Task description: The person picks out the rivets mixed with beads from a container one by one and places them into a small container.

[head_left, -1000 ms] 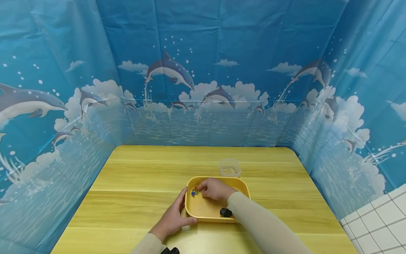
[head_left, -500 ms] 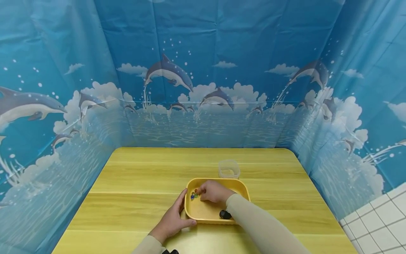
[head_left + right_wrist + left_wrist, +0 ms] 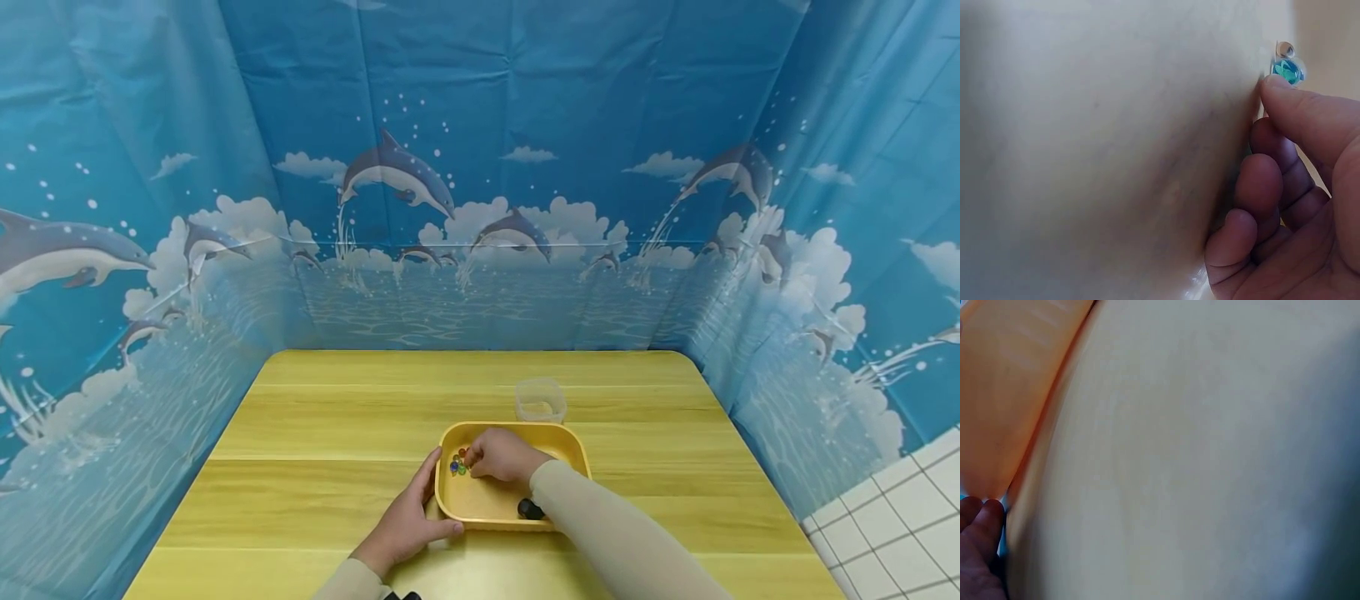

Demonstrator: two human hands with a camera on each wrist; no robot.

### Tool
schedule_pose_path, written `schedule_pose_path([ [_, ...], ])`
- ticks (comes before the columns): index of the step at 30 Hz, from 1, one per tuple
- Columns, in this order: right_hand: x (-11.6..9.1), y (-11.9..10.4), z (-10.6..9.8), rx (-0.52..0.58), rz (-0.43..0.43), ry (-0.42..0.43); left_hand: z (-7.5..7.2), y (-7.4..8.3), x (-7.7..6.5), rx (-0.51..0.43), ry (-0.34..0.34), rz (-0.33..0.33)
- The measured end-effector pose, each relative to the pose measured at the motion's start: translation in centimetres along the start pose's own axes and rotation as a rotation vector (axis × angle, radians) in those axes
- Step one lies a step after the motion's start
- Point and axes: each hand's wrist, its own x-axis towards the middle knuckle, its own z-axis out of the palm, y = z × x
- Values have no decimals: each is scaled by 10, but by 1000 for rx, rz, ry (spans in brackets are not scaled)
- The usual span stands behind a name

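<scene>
Several small coloured glass marbles (image 3: 454, 467) lie near the left end of a yellow plastic tub (image 3: 487, 502). My right hand (image 3: 502, 457) reaches inside with its fingers bent, fingertips right at the marbles. In the right wrist view a blue-green marble (image 3: 1288, 72) shows just beyond the thumb tip, with a small amber one behind it. I cannot tell whether the fingertips pinch a marble. My left hand (image 3: 405, 518) rests against the tub's near left corner, fingers along the left wall and thumb at the front. In the left wrist view its fingertips (image 3: 988, 515) touch the orange-looking wall.
A clear plastic container (image 3: 542, 398) stands just behind the tub on the yellow wood-grain table (image 3: 322, 417). The black wrist camera (image 3: 531, 508) hangs under my right forearm inside the tub. A blue dolphin-print curtain (image 3: 450, 300) surrounds the table's back and sides.
The marbles at my right fingertips have shifted slightly, and a red one shows more clearly beside them. My left hand keeps its place on the tub. The head view has tilted a little.
</scene>
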Motion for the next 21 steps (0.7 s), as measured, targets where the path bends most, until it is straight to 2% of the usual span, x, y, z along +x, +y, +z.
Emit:
schedule_pose_path([
  [10,-1,-4,1,-29,16,13,0,1,-1,7,3,4],
  [21,-4,-6,1,-9,12,14,1,1,-3,12,4,1],
])
